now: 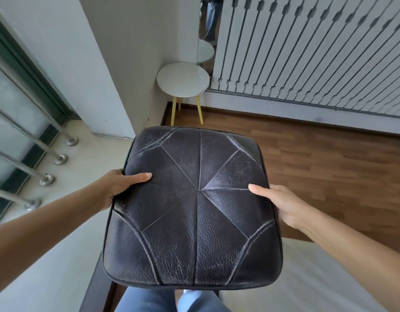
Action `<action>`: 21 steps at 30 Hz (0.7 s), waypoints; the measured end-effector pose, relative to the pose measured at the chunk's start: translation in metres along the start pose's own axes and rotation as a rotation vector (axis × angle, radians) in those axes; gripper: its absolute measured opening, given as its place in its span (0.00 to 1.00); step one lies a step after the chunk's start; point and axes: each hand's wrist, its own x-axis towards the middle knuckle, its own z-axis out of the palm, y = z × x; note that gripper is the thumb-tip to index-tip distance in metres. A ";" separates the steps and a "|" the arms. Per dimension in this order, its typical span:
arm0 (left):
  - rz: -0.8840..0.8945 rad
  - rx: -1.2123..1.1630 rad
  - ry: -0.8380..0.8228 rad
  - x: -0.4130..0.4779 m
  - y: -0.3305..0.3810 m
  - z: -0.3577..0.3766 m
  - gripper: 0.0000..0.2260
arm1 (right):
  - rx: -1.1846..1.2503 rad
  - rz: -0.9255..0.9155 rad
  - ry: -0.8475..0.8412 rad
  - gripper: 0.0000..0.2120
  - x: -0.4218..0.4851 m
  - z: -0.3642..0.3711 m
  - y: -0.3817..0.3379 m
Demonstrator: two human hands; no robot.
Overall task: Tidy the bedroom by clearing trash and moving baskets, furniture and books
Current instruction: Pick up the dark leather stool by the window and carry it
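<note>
Two-handed carry: left hand [118, 188] and right hand [282, 206] grip opposite edges of the black square leather stool [194, 212]. Furniture move judged underway; next needs a level set-down

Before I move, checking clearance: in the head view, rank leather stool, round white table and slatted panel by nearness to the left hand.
1. Leather stool: left hand grips its left edge.
2. Round white table: ahead, in the corner.
3. Slatted panel: beyond the table, to the right.

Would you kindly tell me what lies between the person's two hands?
In the head view, only the black stool lies between the left hand and right hand; each grips a side, thumb on top.
</note>
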 end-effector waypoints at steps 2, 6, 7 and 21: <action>-0.025 0.009 -0.004 0.029 0.014 -0.002 0.24 | 0.003 0.019 0.008 0.18 0.020 0.002 -0.013; -0.064 0.016 -0.058 0.090 0.047 -0.009 0.20 | 0.018 0.056 0.043 0.18 0.063 0.011 -0.042; -0.067 0.011 -0.071 0.105 0.055 -0.012 0.19 | 0.026 0.066 0.042 0.18 0.074 0.014 -0.050; -0.126 -0.005 -0.107 0.288 0.136 -0.023 0.17 | 0.128 0.110 0.079 0.20 0.225 0.037 -0.127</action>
